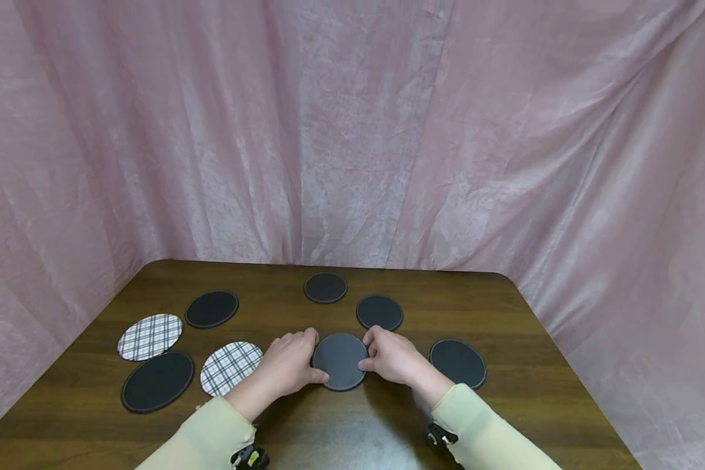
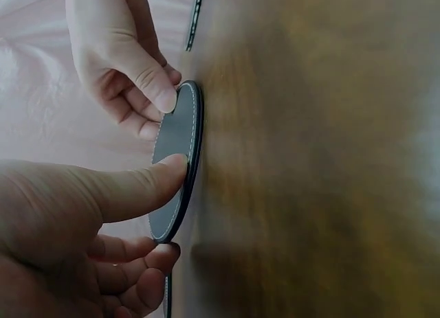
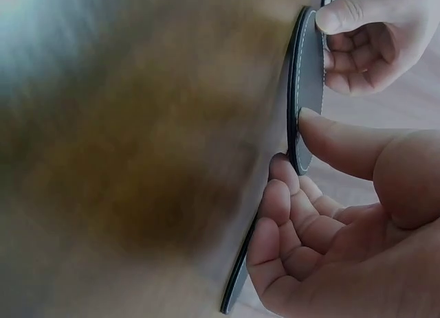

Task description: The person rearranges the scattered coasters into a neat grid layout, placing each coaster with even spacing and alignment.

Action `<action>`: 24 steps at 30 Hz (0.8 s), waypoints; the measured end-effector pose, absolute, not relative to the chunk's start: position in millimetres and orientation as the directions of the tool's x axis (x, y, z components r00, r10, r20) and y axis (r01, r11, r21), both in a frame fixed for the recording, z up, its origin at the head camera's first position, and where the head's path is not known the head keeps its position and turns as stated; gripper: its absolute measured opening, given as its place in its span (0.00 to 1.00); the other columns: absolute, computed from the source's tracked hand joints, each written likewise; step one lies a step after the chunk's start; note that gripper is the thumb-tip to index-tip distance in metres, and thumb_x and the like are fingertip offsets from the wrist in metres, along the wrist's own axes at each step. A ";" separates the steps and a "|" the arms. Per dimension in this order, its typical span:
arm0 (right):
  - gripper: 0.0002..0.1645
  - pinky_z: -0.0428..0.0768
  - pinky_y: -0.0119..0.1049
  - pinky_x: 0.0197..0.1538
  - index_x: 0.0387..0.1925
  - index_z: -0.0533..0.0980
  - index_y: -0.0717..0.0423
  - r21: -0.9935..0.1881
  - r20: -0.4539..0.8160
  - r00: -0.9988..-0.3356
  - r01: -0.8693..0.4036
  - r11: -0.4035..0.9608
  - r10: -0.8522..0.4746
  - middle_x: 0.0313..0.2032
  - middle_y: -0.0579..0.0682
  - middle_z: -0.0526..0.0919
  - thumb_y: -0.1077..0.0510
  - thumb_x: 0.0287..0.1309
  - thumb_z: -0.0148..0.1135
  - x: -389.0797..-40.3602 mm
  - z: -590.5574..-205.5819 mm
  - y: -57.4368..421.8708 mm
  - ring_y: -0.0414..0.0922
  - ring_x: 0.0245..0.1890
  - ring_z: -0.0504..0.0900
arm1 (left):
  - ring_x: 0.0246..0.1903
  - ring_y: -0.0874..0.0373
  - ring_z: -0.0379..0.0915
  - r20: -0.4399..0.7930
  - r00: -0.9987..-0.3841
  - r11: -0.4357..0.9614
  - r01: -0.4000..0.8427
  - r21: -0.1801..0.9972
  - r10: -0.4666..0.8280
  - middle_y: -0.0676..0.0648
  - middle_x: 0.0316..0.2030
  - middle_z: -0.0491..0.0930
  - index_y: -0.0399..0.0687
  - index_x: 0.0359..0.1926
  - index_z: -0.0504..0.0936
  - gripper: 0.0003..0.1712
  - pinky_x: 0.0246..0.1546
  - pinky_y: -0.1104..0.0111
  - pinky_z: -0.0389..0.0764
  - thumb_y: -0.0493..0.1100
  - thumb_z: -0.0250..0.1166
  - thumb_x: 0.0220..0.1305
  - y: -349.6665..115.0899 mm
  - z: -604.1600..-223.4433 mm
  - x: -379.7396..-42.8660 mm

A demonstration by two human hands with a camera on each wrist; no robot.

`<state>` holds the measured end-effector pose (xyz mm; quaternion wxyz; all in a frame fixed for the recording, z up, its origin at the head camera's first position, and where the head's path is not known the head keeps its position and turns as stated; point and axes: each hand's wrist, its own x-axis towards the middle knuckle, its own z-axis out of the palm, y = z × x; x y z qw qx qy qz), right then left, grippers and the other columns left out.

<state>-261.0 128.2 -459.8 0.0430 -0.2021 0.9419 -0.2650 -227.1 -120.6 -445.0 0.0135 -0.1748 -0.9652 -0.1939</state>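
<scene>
A dark stitched disc (image 1: 341,361) is the clock's centre, seemingly raised slightly off the wooden table (image 1: 529,352). The left hand (image 1: 290,365) pinches its rim around nine o'clock, the right hand (image 1: 390,356) around three, both thumbs on the upper face. Light, matched pressure from opposite sides should keep it level. Outward, a black disc (image 1: 379,313) lies between one and two; a checked disc (image 1: 231,365) at nine and another dark disc (image 1: 457,363) at three lie beyond the hands, leaving limited elbow room.
</scene>
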 end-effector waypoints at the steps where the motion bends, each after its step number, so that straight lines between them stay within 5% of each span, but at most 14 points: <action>1: 0.23 0.81 0.46 0.46 0.48 0.79 0.54 -0.508 0.038 -0.913 -0.367 0.779 -0.405 0.33 0.43 0.84 0.52 0.61 0.85 -270.9 -471.2 131.3 0.42 0.34 0.81 | 0.36 0.49 0.78 0.092 -0.939 0.864 0.340 0.371 0.330 0.47 0.37 0.84 0.39 0.51 0.82 0.37 0.44 0.48 0.79 0.54 0.91 0.52 -119.1 -444.3 -229.4; 9: 0.23 0.82 0.48 0.53 0.50 0.81 0.53 -0.462 -0.013 -0.927 -0.326 0.825 -0.374 0.40 0.46 0.87 0.51 0.61 0.85 -293.9 -478.9 132.9 0.45 0.41 0.84 | 0.38 0.47 0.79 0.060 -0.940 0.859 0.331 0.391 0.335 0.46 0.37 0.84 0.38 0.51 0.82 0.35 0.46 0.48 0.81 0.52 0.90 0.53 -115.6 -446.8 -250.5; 17: 0.21 0.80 0.47 0.52 0.45 0.82 0.46 -0.466 -0.063 -0.928 -0.298 0.833 -0.367 0.35 0.37 0.83 0.47 0.57 0.86 -327.4 -513.1 143.4 0.40 0.37 0.81 | 0.40 0.47 0.78 0.049 -0.916 0.846 0.386 0.368 0.397 0.46 0.40 0.83 0.41 0.54 0.84 0.37 0.45 0.49 0.80 0.61 0.86 0.57 -124.9 -488.4 -283.0; 24: 0.23 0.81 0.46 0.50 0.48 0.83 0.44 -0.438 -0.084 -0.921 -0.308 0.845 -0.380 0.35 0.36 0.82 0.44 0.57 0.86 -343.5 -529.4 144.7 0.40 0.36 0.81 | 0.39 0.49 0.76 -0.010 -0.938 0.855 0.311 0.416 0.346 0.47 0.36 0.81 0.38 0.52 0.84 0.33 0.51 0.47 0.78 0.53 0.89 0.55 -115.8 -445.4 -256.6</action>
